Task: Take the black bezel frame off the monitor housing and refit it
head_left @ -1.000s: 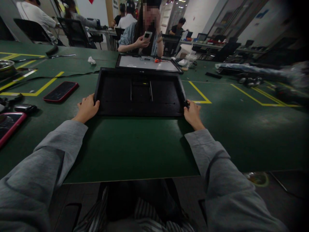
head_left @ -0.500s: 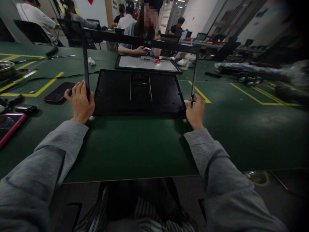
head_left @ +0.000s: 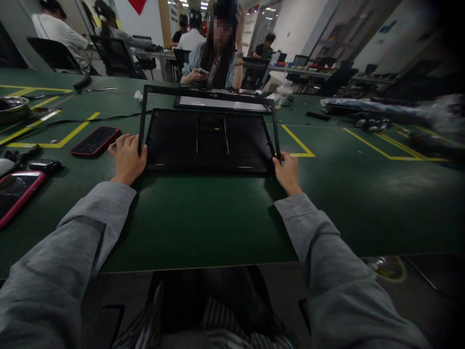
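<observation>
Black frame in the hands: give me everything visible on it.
The black frame is a thin, open rectangle, apparently plastic, with narrow bars and a small light logo midway along its far bar. It sits tilted over a shallow black panel on the green table, far bar raised, near bar low by the panel's near edge; whether they touch there is unclear. The left hand grips its left bar and the right hand its right, both toward the near end.

Room over near tabletop [head_left: 214, 223]; black frame [head_left: 213, 95] bars way ahead; red-edged phone [head_left: 96, 141] just beside left fingers [head_left: 126, 144].
</observation>
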`<control>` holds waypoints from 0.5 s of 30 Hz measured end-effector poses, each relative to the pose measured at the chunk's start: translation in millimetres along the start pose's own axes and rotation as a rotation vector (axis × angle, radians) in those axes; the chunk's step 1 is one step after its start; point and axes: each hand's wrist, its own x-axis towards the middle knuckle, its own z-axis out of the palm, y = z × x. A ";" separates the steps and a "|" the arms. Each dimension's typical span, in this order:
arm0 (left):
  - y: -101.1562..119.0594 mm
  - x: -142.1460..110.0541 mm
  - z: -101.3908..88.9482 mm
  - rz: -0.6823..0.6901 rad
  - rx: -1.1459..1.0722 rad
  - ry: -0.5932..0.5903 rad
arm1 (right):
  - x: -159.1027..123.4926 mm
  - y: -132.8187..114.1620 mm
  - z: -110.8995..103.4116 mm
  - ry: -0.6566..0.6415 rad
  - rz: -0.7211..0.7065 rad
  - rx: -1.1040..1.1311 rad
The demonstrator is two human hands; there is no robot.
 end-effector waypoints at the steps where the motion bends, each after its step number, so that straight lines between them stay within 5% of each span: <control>1: 0.4 0.1 0.2 -0.012 0.013 -0.007 | 0.1 1.3 0.9 0.001 0.001 0.002; 15: -22.5 9.1 20.8 -0.046 0.066 -0.048 | 4.0 13.0 4.7 -0.066 -0.007 -0.004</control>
